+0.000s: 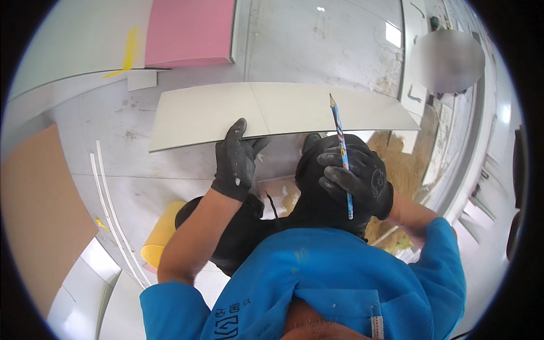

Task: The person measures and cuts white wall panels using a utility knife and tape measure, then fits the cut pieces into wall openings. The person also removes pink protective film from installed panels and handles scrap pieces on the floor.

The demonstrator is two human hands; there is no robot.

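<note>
A long off-white panel (pixel 294 107) lies crosswise ahead of me, with a thin line across its face left of the middle. My left hand (pixel 237 158), in a black glove, grips the panel's near edge, thumb on top and the other fingers partly hidden below. A blue patterned pencil (pixel 341 141) is held in my right hand (pixel 357 175), also black-gloved, over my right knee. The pencil's sharpened tip points away from me, above the panel's right part; whether it touches the panel I cannot tell.
A pink block-like piece (pixel 190 31) and yellow tape (pixel 129 51) are at the far left. Nearer on the left are a brown board (pixel 45 209), thin white strips (pixel 110 204) and a yellow cylinder (pixel 160 238). Brown sheet material (pixel 405 153) lies right. Another person (pixel 447 62) is at the far right.
</note>
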